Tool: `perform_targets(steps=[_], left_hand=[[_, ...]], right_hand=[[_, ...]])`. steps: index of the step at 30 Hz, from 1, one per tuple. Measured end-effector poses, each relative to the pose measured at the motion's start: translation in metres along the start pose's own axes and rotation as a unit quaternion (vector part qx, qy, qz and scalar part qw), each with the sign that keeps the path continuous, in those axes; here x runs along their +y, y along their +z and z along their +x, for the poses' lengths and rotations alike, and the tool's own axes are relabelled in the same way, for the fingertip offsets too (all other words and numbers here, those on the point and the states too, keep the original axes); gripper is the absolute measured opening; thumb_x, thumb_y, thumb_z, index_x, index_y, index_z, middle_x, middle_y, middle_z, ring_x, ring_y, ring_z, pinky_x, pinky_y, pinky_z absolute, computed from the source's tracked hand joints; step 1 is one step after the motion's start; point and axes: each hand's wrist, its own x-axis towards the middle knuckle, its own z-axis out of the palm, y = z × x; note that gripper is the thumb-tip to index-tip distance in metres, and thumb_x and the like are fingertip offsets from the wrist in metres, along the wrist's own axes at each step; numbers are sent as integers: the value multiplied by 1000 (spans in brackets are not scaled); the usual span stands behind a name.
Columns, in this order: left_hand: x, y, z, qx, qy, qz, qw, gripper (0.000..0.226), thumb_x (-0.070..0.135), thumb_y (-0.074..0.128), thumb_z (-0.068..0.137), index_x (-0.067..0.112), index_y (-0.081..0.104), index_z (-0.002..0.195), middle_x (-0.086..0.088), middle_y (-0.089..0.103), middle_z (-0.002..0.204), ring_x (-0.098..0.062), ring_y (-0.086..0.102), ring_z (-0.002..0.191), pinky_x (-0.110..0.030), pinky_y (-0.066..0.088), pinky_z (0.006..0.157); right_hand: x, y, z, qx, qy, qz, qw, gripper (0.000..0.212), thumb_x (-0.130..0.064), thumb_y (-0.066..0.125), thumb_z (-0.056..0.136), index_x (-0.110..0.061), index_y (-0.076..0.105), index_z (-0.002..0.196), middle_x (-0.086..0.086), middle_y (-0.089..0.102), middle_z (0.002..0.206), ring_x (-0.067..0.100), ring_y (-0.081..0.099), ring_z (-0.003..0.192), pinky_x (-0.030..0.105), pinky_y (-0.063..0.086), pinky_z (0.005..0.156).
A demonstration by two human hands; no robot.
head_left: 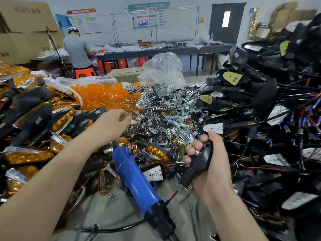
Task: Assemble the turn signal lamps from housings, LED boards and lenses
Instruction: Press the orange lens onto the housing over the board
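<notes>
My right hand grips a black lamp housing by its stem, with a white LED board sitting in its top and a red wire trailing below. My left hand reaches over the pile of chrome reflector pieces, fingers curled together near the orange lenses; whether it pinches anything is hidden. A heap of black housings with boards and wires fills the right side.
A blue electric screwdriver lies between my arms, its cable running toward me. Finished amber lamps are stacked on the left. A clear plastic bag stands behind the pile. A person in grey works at a far bench.
</notes>
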Motion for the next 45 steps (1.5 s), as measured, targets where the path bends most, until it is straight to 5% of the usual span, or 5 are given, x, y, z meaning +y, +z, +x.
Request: perform_targets(steps=[3,9,31,37,45], left_hand=[[10,-4,-5,-53,50,54,996,22,41,49,101,26,65,103,13,62,72,3,53,51,-13,40,47],[27,15,-32,-208,104,170,958,18,36,51,100,32,68,107,22,63,92,5,61,82,-14,45,70],[64,54,-104,-68,297,187,934,23,36,40,103,35,60,115,12,54,111,-13,43,106,-30,38,92],[70,72,-118,-215,256,150,930,14,42,56,95,32,51,87,12,53,79,-14,54,86,-28,44,71],[73,84,-116,-213,325,237,890,18,27,48,100,26,38,85,2,55,108,-24,58,103,-35,44,66]], right_hand=[[-2,-3,0,-13,-2,1,1000,29,-34,55,97,-22,49,72,-5,42,60,13,43,48,25,39,40],[-4,-3,-2,-36,-9,11,999,30,-30,54,94,-24,51,65,-5,40,60,12,41,47,24,38,40],[-38,-8,-16,-136,22,116,984,22,-30,55,90,-25,48,69,-12,43,59,4,41,49,18,38,42],[-37,-8,-16,-95,-8,78,992,27,-32,52,95,-25,49,69,-11,43,59,7,43,48,20,38,41],[-28,-7,-15,-64,-36,4,997,42,-44,49,100,-23,57,64,-5,47,59,13,46,48,24,40,42]])
